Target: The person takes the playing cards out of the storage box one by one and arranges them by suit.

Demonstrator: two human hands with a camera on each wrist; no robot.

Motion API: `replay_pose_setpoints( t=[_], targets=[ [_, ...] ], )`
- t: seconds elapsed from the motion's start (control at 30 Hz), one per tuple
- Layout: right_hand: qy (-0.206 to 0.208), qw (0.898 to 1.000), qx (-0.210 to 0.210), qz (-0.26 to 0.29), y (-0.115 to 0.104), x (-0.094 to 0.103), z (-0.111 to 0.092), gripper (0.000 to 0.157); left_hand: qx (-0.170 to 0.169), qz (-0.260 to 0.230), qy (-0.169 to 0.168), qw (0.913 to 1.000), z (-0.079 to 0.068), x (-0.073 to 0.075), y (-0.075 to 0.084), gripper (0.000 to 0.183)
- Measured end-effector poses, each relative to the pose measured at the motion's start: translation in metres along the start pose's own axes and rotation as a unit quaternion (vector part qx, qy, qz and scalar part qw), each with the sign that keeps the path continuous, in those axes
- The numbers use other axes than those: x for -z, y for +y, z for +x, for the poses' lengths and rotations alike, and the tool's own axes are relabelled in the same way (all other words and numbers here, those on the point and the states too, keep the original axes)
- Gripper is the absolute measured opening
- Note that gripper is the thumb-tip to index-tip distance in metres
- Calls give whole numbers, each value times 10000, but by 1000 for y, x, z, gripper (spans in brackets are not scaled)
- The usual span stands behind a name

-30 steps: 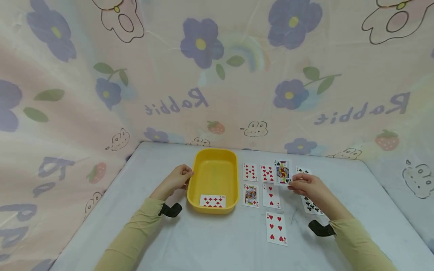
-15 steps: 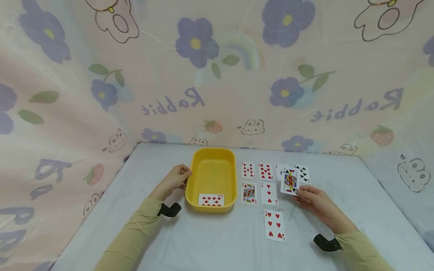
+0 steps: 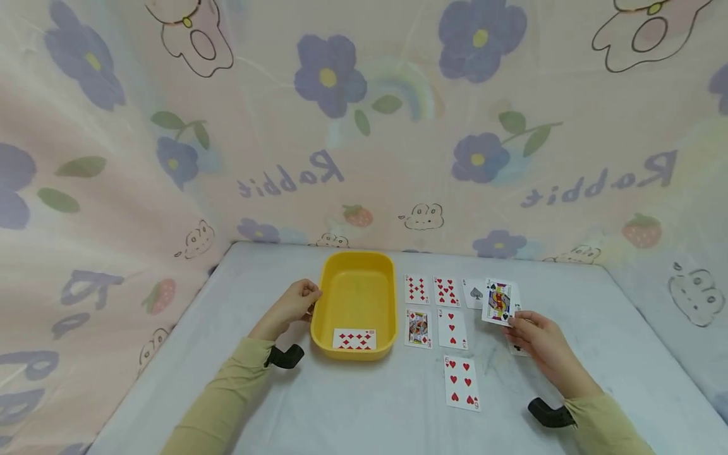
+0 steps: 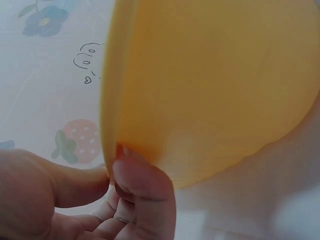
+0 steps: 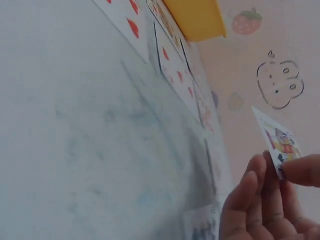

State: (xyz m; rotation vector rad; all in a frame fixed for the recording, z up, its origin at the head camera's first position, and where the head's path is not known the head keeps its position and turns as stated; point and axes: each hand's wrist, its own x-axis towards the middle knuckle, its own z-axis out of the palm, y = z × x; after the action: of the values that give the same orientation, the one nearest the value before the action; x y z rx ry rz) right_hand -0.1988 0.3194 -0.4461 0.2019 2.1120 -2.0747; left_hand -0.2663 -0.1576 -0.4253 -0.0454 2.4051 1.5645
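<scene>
My left hand (image 3: 290, 308) pinches the left rim of a yellow tray (image 3: 392, 309); in the left wrist view, thumb and finger sit either side of the tray wall (image 4: 112, 100). A diamonds playing card (image 3: 354, 339) lies at the tray's near end. My right hand (image 3: 543, 347) pinches a jack of spades (image 3: 499, 302) by its lower corner, raised off the table in the right wrist view, where the jack (image 5: 282, 142) is tilted. The jack covers most of a card behind it. A black-suited card (image 3: 517, 349) lies partly hidden under my right hand.
Right of the tray lie a diamonds card (image 3: 417, 289), a hearts card (image 3: 447, 292), an ace of spades (image 3: 473, 294), a red-suited face card (image 3: 418, 328) and a three of hearts (image 3: 452, 328). Nearer is a six of hearts (image 3: 462, 383). A printed cloth (image 3: 387, 151) hangs behind the table.
My right hand has carried the jack of spades rightward, off the ace of spades and over the clubs card beside it. My left hand stays on the tray rim.
</scene>
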Motion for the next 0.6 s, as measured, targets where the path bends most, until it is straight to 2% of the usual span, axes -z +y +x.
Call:
replay_pose_setpoints(
  t=[0.07, 0.17, 0.37, 0.6],
  targets=[
    [119, 9991, -15, -404, -1, -3, -4, 38, 38, -3, -12, 10000, -1, 0, -1, 20],
    [166, 9974, -269, -643, -1, -6, -10, 38, 69, -3, 6, 10000, 0, 0, 0, 20],
    [-32, 9950, -817, -568, 5, -9, -16, 28, 131, 55, 5, 9999, 0, -1, 1, 20],
    [-321, 9933, -939, -598, 10, -11, -14, 20, 113, 66, -23, 9999, -1, 0, 2, 22]
  ],
)
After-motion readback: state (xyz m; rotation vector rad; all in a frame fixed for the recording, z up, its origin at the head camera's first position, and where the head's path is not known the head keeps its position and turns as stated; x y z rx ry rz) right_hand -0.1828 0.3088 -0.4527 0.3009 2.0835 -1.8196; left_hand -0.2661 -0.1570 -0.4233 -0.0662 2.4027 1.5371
